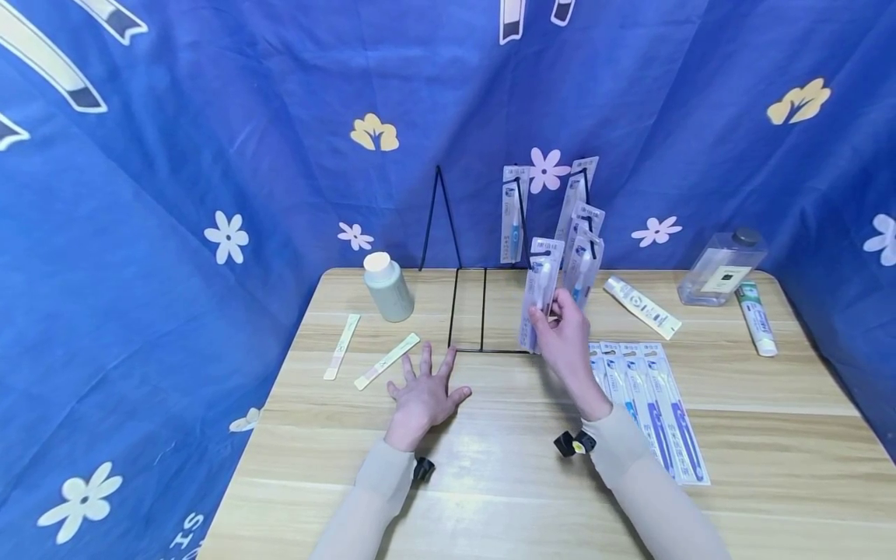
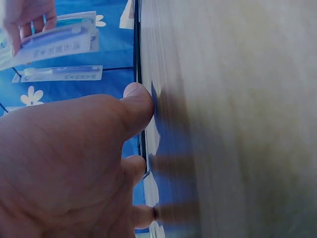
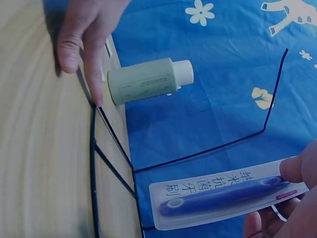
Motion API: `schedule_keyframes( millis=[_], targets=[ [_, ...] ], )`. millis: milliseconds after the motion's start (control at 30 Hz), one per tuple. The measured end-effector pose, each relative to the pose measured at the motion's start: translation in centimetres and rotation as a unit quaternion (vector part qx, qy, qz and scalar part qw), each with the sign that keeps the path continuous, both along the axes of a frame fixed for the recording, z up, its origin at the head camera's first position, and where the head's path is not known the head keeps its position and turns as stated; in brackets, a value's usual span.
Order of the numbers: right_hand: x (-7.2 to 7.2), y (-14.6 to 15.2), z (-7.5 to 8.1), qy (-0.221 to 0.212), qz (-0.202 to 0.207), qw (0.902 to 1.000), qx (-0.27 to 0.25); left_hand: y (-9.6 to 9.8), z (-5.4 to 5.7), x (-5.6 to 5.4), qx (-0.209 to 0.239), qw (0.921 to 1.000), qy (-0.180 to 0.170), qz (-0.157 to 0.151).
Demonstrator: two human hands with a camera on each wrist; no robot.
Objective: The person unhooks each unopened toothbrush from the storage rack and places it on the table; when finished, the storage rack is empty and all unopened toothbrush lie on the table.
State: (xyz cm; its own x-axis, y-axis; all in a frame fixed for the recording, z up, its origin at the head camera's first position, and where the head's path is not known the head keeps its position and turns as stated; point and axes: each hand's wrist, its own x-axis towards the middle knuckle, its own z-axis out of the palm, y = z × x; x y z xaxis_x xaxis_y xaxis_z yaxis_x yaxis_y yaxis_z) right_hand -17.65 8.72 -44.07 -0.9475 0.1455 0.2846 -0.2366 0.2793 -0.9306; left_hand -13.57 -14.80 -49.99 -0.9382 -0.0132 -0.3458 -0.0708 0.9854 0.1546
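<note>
Pinched between my right hand's [image 1: 567,336] thumb and fingers is a packaged toothbrush [image 1: 537,292], upright, its top overlapping a wire hook in the head view. Its purple-blue handle [image 3: 223,198] shows through the clear pack in the right wrist view. My left hand [image 1: 423,398] lies with fingers spread on the table, its index fingertip right at the front corner of a black wire rack [image 1: 483,311]. Several other packaged toothbrushes hang from the rack's hooks, one at the back middle [image 1: 514,218] and more on the right [image 1: 584,260].
A row of packaged toothbrushes [image 1: 658,412] lies right of my right wrist. Behind it are a white tube [image 1: 642,307], a clear bottle [image 1: 721,268] and a green-white tube [image 1: 756,319]. A green bottle [image 1: 389,292] and two thin sachets [image 1: 341,348] stand and lie on the left.
</note>
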Motion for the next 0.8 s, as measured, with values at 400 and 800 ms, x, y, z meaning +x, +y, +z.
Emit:
schedule_keyframes(
  millis=[400,800],
  targets=[
    [4.6,3.5,-1.0,-0.046,0.018,0.9974,0.052,0.1,0.0,0.0,-0.003,1.0000,0.003,-0.003],
    [8.4,10.3,-2.6,-0.109,0.012,0.9882,0.106,0.1,-0.3,-0.1,-0.003,1.0000,0.008,-0.001]
  ],
)
